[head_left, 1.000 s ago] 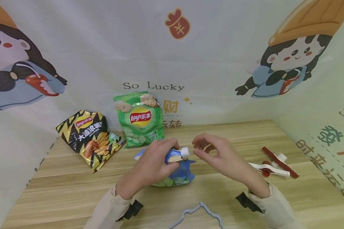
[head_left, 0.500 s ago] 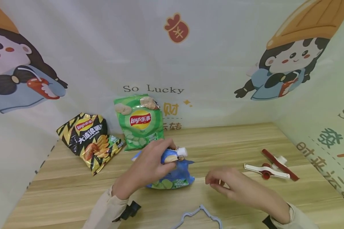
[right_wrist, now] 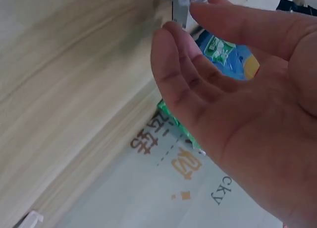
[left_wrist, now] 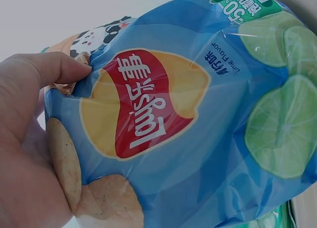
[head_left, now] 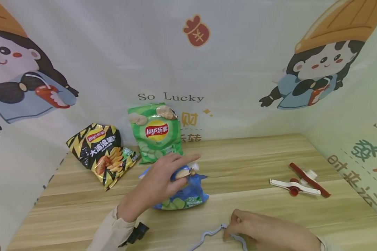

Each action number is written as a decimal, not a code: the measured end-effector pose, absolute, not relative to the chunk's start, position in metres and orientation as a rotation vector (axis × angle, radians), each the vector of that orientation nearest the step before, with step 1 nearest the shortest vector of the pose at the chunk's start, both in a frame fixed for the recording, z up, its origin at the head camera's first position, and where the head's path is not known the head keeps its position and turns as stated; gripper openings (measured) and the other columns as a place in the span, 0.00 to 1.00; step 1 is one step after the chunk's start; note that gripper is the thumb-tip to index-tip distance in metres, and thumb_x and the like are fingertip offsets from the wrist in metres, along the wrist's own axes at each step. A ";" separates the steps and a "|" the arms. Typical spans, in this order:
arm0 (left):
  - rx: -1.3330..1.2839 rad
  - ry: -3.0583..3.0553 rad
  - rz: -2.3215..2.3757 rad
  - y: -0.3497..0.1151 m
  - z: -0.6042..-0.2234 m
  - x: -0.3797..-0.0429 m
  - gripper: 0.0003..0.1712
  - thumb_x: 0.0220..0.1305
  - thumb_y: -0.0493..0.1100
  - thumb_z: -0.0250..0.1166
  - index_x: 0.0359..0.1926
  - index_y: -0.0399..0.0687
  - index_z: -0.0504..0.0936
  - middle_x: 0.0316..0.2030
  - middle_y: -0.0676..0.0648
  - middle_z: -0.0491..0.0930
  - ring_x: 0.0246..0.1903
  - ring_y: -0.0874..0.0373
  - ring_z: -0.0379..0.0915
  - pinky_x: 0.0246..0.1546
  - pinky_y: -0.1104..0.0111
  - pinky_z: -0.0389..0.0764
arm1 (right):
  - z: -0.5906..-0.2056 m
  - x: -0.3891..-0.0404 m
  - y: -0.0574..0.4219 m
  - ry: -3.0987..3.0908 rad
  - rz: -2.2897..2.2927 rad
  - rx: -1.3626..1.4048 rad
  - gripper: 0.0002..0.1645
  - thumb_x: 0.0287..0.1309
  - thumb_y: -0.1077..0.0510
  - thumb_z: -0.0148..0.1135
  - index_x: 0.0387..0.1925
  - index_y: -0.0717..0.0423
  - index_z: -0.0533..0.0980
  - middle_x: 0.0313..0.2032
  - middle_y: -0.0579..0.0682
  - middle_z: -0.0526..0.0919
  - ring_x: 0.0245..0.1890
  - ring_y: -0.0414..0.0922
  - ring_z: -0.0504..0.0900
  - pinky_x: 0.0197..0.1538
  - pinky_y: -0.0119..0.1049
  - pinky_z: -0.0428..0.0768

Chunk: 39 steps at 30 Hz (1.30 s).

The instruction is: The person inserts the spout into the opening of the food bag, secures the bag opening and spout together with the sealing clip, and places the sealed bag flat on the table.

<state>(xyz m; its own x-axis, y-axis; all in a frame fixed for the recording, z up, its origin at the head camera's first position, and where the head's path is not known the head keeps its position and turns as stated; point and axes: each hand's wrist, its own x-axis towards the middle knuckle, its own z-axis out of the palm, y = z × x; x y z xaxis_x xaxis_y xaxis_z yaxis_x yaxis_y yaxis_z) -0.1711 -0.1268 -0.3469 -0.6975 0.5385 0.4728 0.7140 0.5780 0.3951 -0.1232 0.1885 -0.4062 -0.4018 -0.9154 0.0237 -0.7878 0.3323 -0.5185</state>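
My left hand (head_left: 154,183) grips the gathered top of a blue Lay's chip bag (head_left: 191,191), its thumb across the front and the index finger stretched out. In the left wrist view, the thumb presses beside potato chip pictures on the blue bag (left_wrist: 213,109), which carries lime slices. A small white piece (head_left: 194,166) shows blurred at the bag's top end. Low in the head view, my right hand (head_left: 264,228) pinches a wavy grey-blue clip (head_left: 206,233) near its bend. From the right wrist, the grey clip (right_wrist: 181,12) shows between the thumb and fingertips.
Behind the blue bag a green Lay's bag (head_left: 157,134) leans on the printed cloth. A black and yellow Lay's bag (head_left: 103,153) lies at the left. To the right, a white strip with a red ring (head_left: 279,183) lies beside a red strip (head_left: 320,188) with a white cap.
My right hand has come down from beside the bag's top to the grey-blue clip and taken hold of it. The left hand stays on the bag, its index finger now straighter.
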 end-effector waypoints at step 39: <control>-1.011 -2.510 -0.898 -0.130 -0.346 -0.171 0.24 0.60 0.39 0.67 0.58 0.57 0.77 0.46 0.59 0.80 0.42 0.65 0.74 0.40 0.68 0.78 | -0.414 -0.122 0.191 2.448 -0.710 -1.202 0.06 0.73 0.39 0.49 0.41 0.29 0.72 0.63 0.48 0.71 0.62 0.48 0.71 0.55 0.40 0.79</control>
